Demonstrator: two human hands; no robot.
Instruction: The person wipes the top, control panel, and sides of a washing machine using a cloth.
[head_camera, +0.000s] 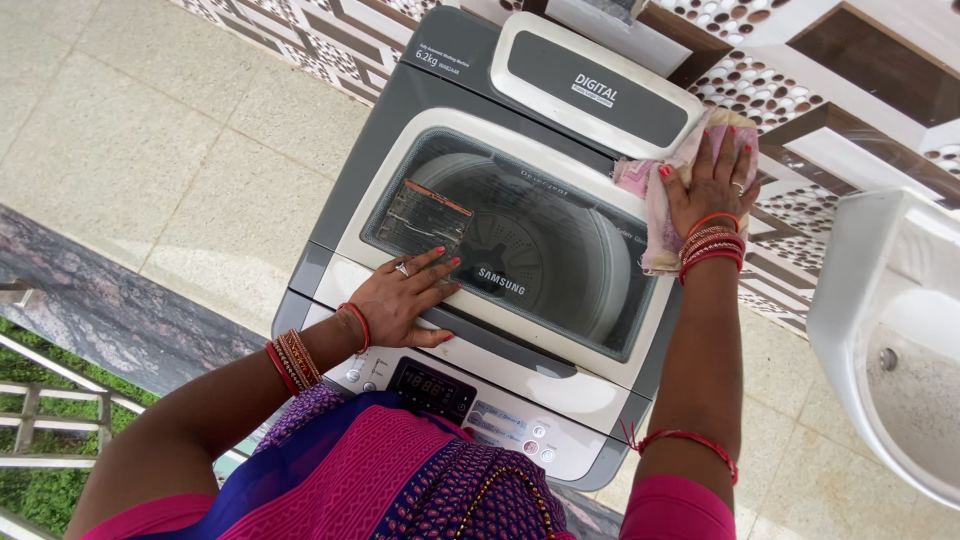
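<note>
Right hand (712, 180) lies flat, fingers spread, pressing crumpled pale-pink patterned cloth (655, 215) onto rear right corner of grey-and-white top-load washing machine (400, 110). Left hand (405, 300) open, holding nothing, palm resting on tinted glass lid (520, 240) near front edge, w/ control panel (470, 400) just below.

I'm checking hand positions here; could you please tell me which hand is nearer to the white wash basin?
Right. The right hand presses a pink cloth on the washing machine's far corner, beside the basin; the left hand rests on the lid's near edge.
</note>
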